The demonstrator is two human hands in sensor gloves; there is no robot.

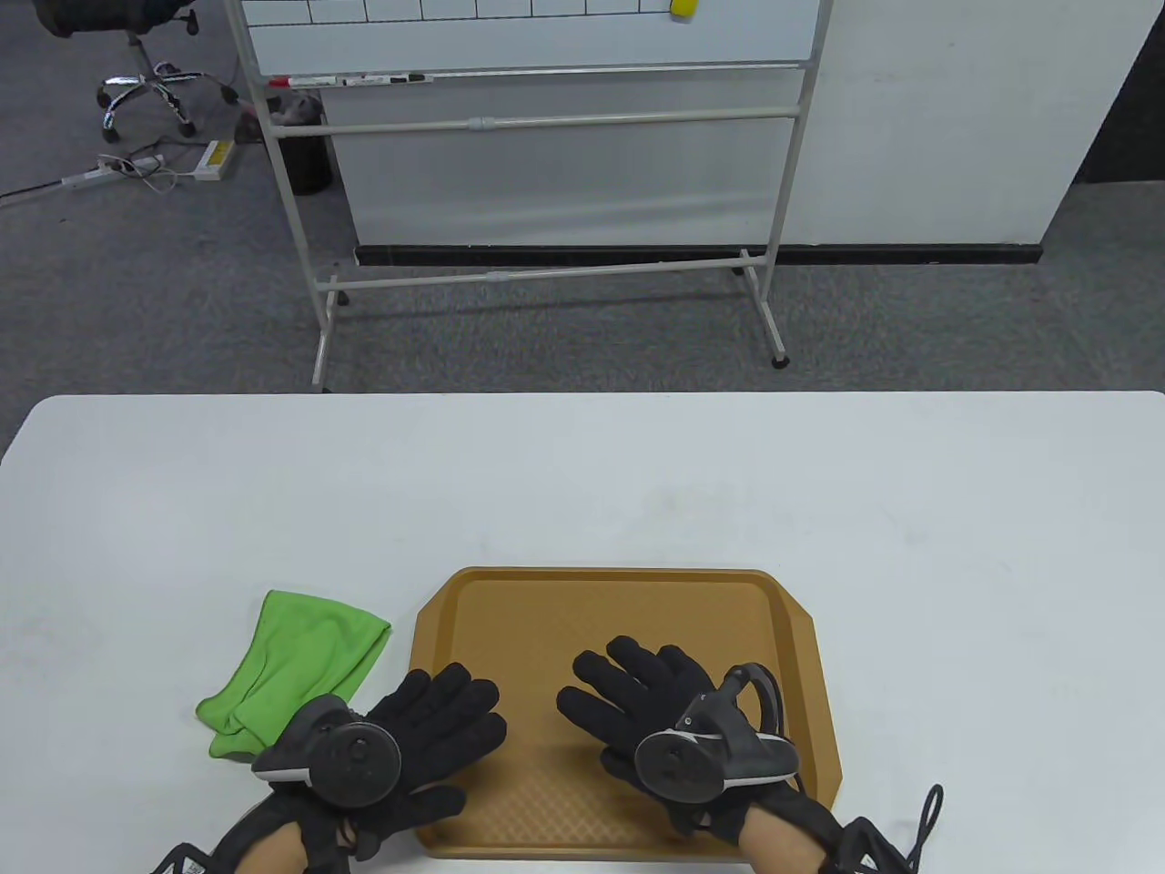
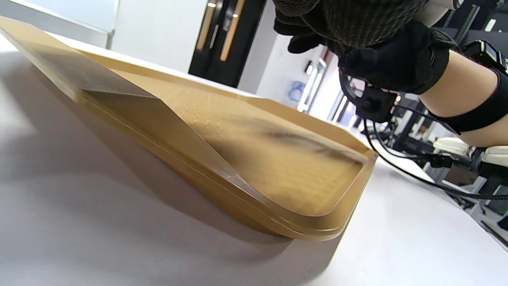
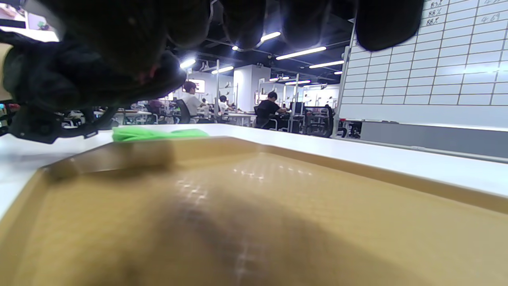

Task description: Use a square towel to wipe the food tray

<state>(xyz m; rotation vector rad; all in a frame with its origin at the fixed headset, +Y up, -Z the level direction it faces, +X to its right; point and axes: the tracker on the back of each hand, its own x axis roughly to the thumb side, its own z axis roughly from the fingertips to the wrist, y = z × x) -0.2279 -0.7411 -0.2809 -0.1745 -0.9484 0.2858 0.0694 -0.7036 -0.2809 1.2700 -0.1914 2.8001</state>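
Towel [image 1: 291, 669] beside tray [image 1: 628, 601] overhead; both hands [image 1: 428, 728] [image 1: 646, 696] spread, seemingly hovering, wrist-view.

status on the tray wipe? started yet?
Not started. Done: nothing visible. The green towel lies crumpled on the table left of the tray, ungripped. In hand: left hand and right hand hover open-fingered at the tray. Left: pick up towel, wipe.
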